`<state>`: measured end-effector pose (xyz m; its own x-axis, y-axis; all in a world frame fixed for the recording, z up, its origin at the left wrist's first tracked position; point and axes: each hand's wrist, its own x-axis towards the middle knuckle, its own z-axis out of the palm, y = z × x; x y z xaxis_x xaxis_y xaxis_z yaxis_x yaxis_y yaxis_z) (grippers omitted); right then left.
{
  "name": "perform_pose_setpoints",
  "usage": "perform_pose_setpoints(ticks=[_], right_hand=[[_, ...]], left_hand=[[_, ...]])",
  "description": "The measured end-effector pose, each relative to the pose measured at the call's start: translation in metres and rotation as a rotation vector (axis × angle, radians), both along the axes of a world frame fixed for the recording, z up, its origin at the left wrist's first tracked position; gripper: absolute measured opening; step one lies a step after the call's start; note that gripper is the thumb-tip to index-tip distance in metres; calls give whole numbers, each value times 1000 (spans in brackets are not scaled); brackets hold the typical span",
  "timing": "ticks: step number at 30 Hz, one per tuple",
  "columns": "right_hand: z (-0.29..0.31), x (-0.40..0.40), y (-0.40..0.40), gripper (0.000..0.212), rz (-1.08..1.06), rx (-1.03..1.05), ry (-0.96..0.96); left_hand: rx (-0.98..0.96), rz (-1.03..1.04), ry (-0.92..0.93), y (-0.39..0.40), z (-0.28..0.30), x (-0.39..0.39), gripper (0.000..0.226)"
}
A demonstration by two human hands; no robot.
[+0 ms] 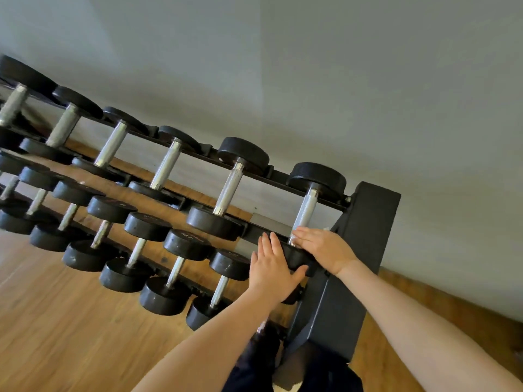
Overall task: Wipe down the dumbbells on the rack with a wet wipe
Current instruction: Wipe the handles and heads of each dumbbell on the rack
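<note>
Right grip flat on wet wipe; rack post beside.

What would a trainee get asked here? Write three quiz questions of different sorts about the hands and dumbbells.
1. True or false: the left hand lies flat against the near head of the end dumbbell.
2. Which hand covers the wet wipe? A left, B right.
3. On which tier of the rack does that dumbbell sit?

Key: 1 true. 2 B, the right hand presses it by the handle's lower end. 3 upper.
</note>
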<state>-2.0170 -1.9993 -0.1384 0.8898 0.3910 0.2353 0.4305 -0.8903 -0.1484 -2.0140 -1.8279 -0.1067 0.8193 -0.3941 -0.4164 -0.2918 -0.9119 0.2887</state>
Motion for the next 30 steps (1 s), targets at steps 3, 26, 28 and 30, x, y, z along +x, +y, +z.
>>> perform_pose_setpoints(ticks=[3, 26, 28, 30], right_hand=[[-1, -15, 10, 51, -181, 48, -18], [-7, -158, 137, 57, -292, 202, 43], [-9, -167, 146, 57, -369, 211, 110], [-14, -170, 154, 54, -463, 242, 175]], left_hand=[[28, -130, -19, 14, 2, 9, 95], [268, -283, -108, 125, -4, -126, 71], [278, -297, -124, 138, -7, -130, 72], [256, -304, -135, 147, -12, -124, 73]])
